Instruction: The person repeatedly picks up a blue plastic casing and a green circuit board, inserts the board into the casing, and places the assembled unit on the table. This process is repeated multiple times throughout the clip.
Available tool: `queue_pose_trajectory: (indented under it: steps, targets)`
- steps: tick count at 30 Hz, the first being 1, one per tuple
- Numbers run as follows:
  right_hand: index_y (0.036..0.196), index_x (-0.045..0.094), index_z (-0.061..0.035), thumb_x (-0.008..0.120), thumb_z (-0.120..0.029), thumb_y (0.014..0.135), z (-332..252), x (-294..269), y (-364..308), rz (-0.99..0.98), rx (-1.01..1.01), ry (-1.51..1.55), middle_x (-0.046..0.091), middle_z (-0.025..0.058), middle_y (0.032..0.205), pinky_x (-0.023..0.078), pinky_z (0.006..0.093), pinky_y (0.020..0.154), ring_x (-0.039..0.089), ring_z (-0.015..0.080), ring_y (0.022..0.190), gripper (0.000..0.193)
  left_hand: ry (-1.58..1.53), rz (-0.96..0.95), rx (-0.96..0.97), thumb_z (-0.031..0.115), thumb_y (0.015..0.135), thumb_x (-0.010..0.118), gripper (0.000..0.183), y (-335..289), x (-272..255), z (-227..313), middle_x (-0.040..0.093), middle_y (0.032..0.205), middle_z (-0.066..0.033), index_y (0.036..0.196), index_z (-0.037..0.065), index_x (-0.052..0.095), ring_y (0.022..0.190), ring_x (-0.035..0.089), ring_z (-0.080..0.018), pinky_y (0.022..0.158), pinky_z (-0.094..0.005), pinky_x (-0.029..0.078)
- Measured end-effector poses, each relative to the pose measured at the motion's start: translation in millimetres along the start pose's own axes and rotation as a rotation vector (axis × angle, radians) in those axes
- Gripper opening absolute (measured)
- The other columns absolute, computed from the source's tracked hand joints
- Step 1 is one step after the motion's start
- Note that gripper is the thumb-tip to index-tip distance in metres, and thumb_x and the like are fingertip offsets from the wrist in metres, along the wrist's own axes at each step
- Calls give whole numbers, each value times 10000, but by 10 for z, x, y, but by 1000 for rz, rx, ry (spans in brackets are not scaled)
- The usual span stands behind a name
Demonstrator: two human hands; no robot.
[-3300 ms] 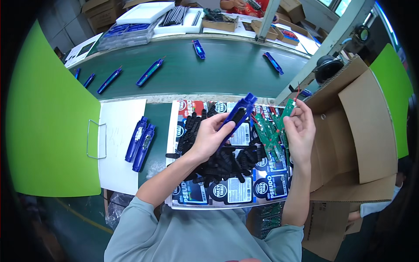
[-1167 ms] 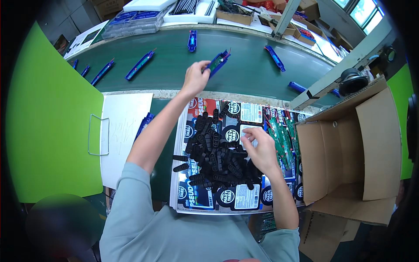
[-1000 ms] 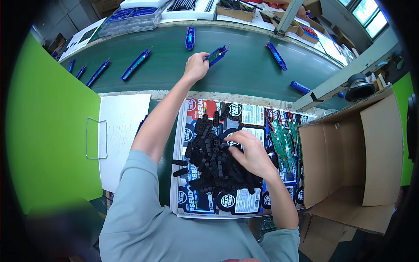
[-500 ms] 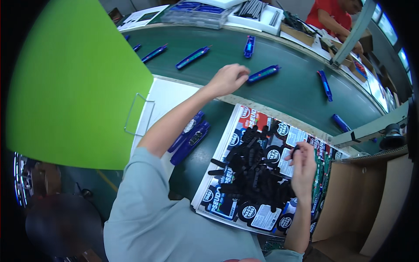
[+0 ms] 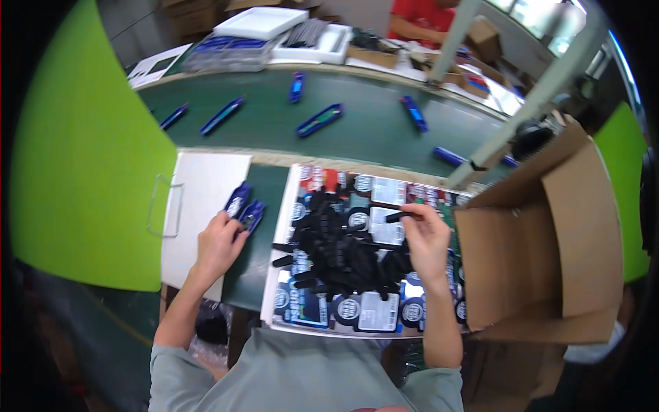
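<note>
My right hand pinches one black strip — my left hand is at two blue housings, closure indeterminable.

Left forearm bare, slanting up and inward, left hand back upward, fingers reaching forward and slightly bent, thumb apart from them, right forearm bare, nearly vertical, right hand pinching between thumb and fingertips, hands well apart.

Bold lettering on a patterned sheet, lettered round black emblems, white labels, small print blurred
</note>
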State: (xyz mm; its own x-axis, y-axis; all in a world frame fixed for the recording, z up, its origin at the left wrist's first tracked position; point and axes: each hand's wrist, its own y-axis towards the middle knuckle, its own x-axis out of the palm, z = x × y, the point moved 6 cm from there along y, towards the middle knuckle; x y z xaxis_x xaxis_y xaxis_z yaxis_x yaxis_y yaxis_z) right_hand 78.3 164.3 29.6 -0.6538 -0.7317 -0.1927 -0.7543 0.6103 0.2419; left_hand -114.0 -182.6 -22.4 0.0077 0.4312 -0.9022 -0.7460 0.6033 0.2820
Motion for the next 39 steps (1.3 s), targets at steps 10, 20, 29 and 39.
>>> queue_pose_trajectory:
  steps: [10,20,29,39]
  targets:
    - [1113,654,51,665,38,915,93,-186,-140,55,43,108,681,51,969,503,219,734,625,76,822,199,-254,16,-86,67,864,734,407,-137,91,-77,624,955,-168,1231,-54,606,798,621,-317,714,-422,508]
    - [1078,636,26,664,60,911,161,-113,-88,47,85,184,659,44,1012,491,219,831,621,83,908,172,-343,8,-108,1,871,638,295,-157,32,-78,608,940,-181,1161,-51,653,846,633,-357,763,-413,509]
    - [1034,668,36,730,57,858,-168,201,-25,36,13,126,695,64,955,530,248,763,649,106,859,188,-1130,-156,-92,-33,1007,504,311,518,272,950,671,1126,-107,1317,-61,518,1025,647,-121,896,-257,530]
    - [868,720,-28,788,-57,762,-666,363,-8,208,-375,-494,538,87,880,432,381,769,556,262,870,129,-1318,-114,32,3,933,622,334,658,533,1782,661,1054,-116,1262,-55,627,981,671,-159,843,-288,544]
